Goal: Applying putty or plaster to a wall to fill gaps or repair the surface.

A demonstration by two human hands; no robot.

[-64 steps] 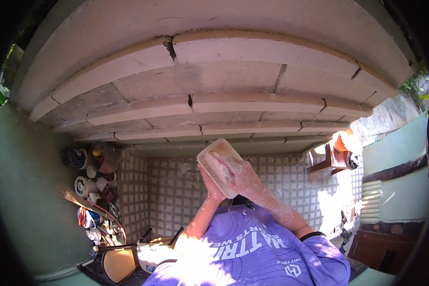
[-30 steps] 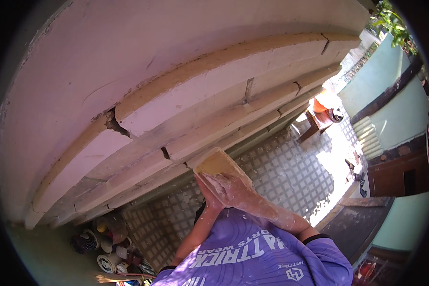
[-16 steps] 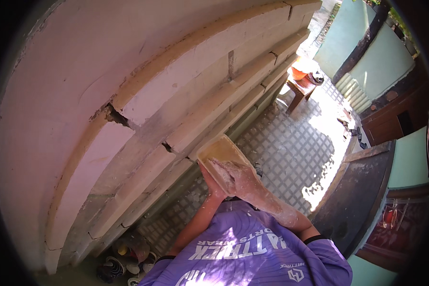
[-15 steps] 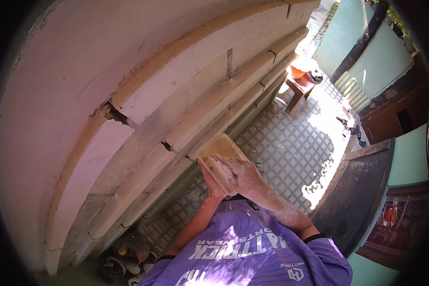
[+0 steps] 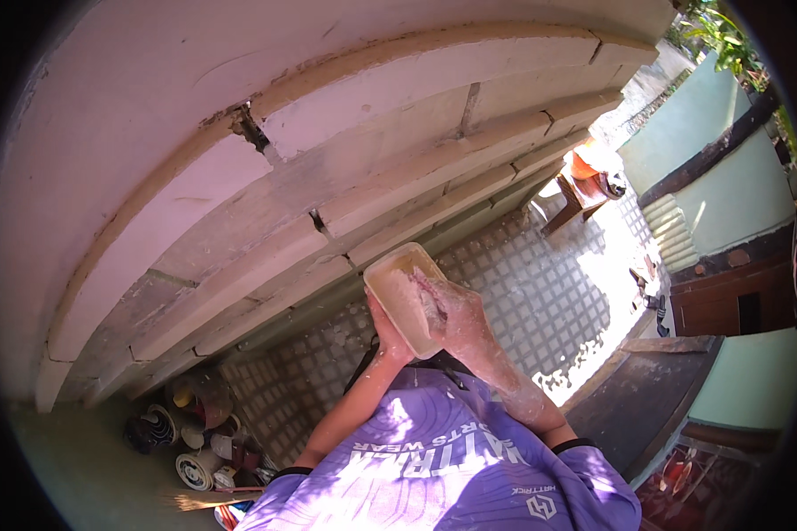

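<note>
A pale, rectangular tub (image 5: 390, 285) is held up in front of the person's chest, above the floor, tilted so its open top faces the camera. Whitish paste (image 5: 409, 292) lies inside it. The left hand (image 5: 388, 334) grips the tub from below and along its left side, its fingers mostly hidden behind the wall of the tub. The right hand (image 5: 460, 317) reaches over the right edge, its fingers bent down into the paste; I cannot tell whether they close on anything. White smears cover the right hand and run up the forearm.

Below the hands is the person's purple shirt (image 5: 434, 442), with patches of sunlight on it. Ahead, and near the tub, rises a pinkish wall (image 5: 363, 115) with long stepped ledges, broken by a dark gap (image 5: 253, 131) and narrower cracks. The tiled floor (image 5: 531, 292) stretches under the hands and away to the right, where a wooden stool (image 5: 577, 202) carries an orange object (image 5: 584, 165). At lower left, buckets (image 5: 197, 469) are grouped beside a straw broom (image 5: 202, 501). At right are a dark board (image 5: 642, 398), a light green wall (image 5: 695, 111) and leafy plants (image 5: 726, 40).
</note>
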